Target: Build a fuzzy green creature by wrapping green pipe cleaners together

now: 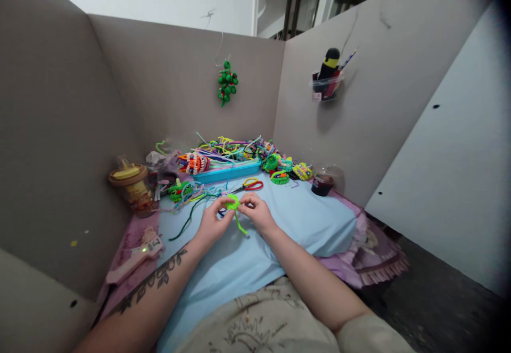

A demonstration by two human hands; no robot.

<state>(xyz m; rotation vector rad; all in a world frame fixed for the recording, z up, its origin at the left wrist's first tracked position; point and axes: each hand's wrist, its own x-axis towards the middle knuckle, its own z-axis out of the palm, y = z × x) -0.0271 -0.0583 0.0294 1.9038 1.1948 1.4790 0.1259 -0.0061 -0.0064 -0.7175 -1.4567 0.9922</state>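
My left hand (215, 219) pinches a lime-green pipe cleaner (232, 203) that is wound into a small rounded shape. One loose end of it hangs down toward the blue cloth. On the other side, my right hand (258, 213) has its fingertips closed at the edge of the same piece. Just beyond the hands lie scissors (252, 184) with red and yellow handles. A dark green pipe cleaner (184, 224) lies curved on the cloth, left of my left hand.
A blue tray (227, 172) with colourful pipe cleaners stands at the back, with finished braided pieces (279, 177) beside it. At left are a lidded cup (133, 188) and a pink glue gun (138, 260); at right, a dark jar (322, 185). Grey partitions (179, 76) enclose the table.
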